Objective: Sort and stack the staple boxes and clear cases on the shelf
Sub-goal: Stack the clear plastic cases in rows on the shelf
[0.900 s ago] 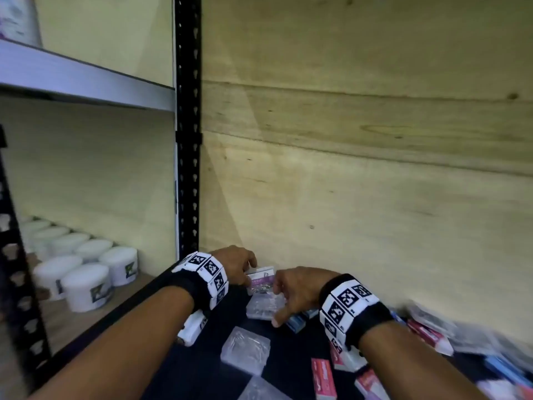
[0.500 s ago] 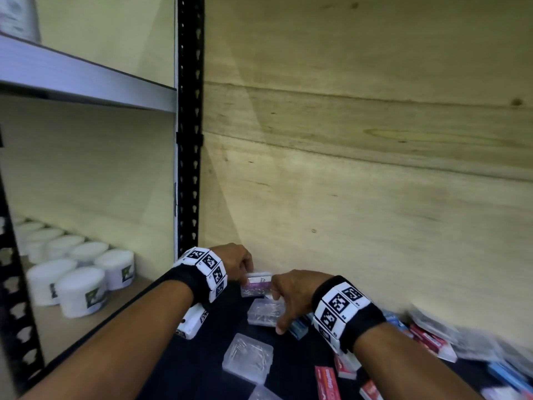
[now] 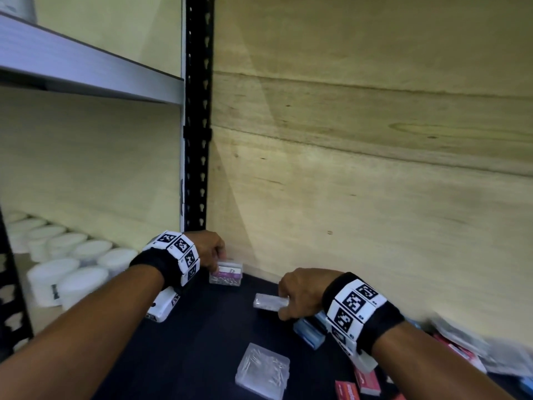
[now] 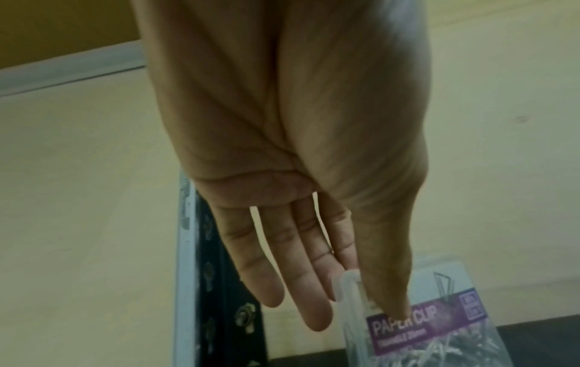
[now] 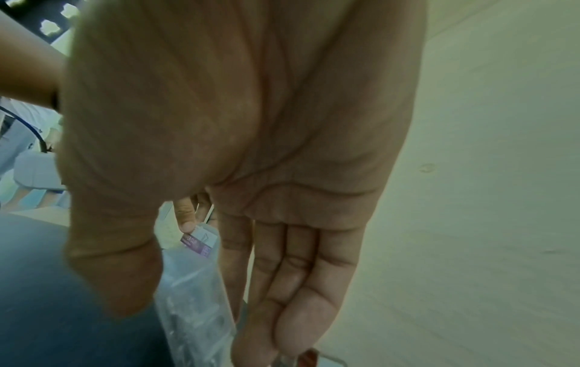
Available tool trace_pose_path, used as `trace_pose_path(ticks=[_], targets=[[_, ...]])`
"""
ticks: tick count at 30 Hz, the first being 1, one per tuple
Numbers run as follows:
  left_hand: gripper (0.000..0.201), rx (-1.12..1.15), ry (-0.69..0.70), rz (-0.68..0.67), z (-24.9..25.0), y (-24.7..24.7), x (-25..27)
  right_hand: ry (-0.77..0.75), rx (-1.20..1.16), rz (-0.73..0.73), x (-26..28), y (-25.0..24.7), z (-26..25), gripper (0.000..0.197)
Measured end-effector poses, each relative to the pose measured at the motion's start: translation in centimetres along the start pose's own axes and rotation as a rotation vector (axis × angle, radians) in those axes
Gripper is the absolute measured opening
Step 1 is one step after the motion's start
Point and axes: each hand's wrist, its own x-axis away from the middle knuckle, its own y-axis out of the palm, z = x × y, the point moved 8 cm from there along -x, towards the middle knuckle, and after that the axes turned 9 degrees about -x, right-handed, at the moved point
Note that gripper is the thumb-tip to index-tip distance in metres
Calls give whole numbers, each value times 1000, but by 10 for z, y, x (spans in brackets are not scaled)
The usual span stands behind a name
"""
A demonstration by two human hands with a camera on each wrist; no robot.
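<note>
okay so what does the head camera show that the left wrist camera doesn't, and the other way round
Only the head view shows the right hand gripping a clear case, another clear case lying flat, red boxes and white tubs. Only the left wrist view shows the purple label's words PAPER CLIP. Both show the left hand pinching the labelled case in the shelf's back corner, beside the black upright.

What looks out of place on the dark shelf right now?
The red staple boxes and blue boxes lie scattered at odd angles, and one clear case sits askew, unstacked. Nothing looks spilled or damaged.
</note>
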Motion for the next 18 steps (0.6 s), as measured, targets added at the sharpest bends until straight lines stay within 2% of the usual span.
trace_pose_path(ticks=[4,11,18], targets=[[33,-8,-24,-13,-20,5,-3,-10,-25,9,-11,-6,-7,41],[36,-11,-3,-21,-32,11,-10,-11,-90,44,-31,-17,-7,46],[35,-6,3,37,-38,14,-19,8,-126,45,-54,-17,-6,31]])
